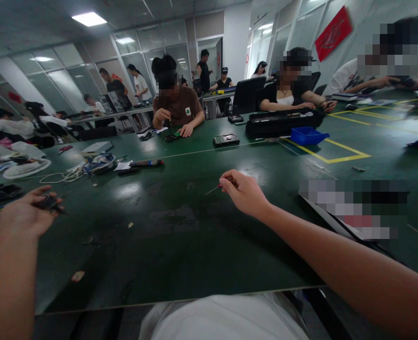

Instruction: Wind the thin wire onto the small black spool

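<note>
My right hand [243, 191] is closed around a thin screwdriver [213, 190] above the middle of the green table [152, 264]. The screwdriver's slim metal shaft points left and slightly down; its handle is mostly hidden by my fingers. At the left, palm up, my left hand [27, 212] has its fingers curled round a small dark object [49, 203], too blurred to name. The two hands are far apart.
Cables [97, 164], a dark tool with a red tip [147, 163] and a metal-cased device [226, 140] lie across the table. Farther right are a blue tray [307, 136] and a long black case [283, 123]. People sit opposite; one works on a green board [175, 135].
</note>
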Available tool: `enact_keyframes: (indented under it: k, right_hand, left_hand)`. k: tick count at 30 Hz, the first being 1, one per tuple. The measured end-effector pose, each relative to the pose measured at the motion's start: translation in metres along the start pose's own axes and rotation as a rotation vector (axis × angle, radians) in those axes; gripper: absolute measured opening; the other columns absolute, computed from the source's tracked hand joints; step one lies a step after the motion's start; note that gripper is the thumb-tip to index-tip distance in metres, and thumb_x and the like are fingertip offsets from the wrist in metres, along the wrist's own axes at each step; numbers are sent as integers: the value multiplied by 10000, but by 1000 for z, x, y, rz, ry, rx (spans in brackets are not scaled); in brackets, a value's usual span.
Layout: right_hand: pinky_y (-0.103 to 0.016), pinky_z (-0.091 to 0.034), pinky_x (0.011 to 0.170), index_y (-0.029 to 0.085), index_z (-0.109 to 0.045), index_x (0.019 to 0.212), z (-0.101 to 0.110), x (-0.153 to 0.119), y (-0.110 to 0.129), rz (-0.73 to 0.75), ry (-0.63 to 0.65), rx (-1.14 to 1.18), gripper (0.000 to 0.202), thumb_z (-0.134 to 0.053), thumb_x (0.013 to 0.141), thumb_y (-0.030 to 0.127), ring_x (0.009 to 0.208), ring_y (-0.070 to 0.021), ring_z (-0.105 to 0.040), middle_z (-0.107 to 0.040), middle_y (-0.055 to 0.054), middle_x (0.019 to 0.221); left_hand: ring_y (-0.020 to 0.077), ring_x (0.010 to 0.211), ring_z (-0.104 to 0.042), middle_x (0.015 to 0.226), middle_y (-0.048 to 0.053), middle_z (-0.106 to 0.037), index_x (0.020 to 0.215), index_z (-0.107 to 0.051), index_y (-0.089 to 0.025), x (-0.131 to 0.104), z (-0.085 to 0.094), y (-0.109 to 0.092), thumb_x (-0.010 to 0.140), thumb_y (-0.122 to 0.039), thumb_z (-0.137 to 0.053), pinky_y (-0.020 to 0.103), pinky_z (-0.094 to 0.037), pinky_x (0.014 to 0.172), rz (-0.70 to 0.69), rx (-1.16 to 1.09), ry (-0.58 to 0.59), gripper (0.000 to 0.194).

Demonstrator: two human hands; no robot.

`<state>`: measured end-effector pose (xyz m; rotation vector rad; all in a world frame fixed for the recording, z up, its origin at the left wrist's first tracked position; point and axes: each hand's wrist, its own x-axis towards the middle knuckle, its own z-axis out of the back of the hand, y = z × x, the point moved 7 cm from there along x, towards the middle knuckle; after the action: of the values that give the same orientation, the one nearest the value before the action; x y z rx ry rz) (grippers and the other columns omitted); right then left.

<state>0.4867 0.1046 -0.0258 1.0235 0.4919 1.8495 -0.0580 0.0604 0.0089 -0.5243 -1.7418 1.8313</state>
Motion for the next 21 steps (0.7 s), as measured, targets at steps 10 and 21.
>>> enact_keyframes:
  k: [10, 21]
  right_hand:
    - [-323, -477, 703, 214, -623, 948, 9, 0, -3, -26, -114, 54, 159, -511, 965, 327, 742, -192, -676, -706, -26, 774]
    - [-350, -511, 725, 203, -644, 991, 17, -2, -7, -57, -218, 168, 213, -533, 961, 382, 779, -198, -682, -723, -46, 846]
  left_hand:
    - [167, 675, -505, 762, 32, -525, 925, -627, -145, -104, -158, -13, 570, -49, -501, 282, -397, 627, 182, -308, 542, 388]
    - [186, 929, -590, 992, 32, -630, 1037, -591, -169, -227, -263, 23, 684, -54, -631, 333, -439, 883, -315, 279, 918, 374]
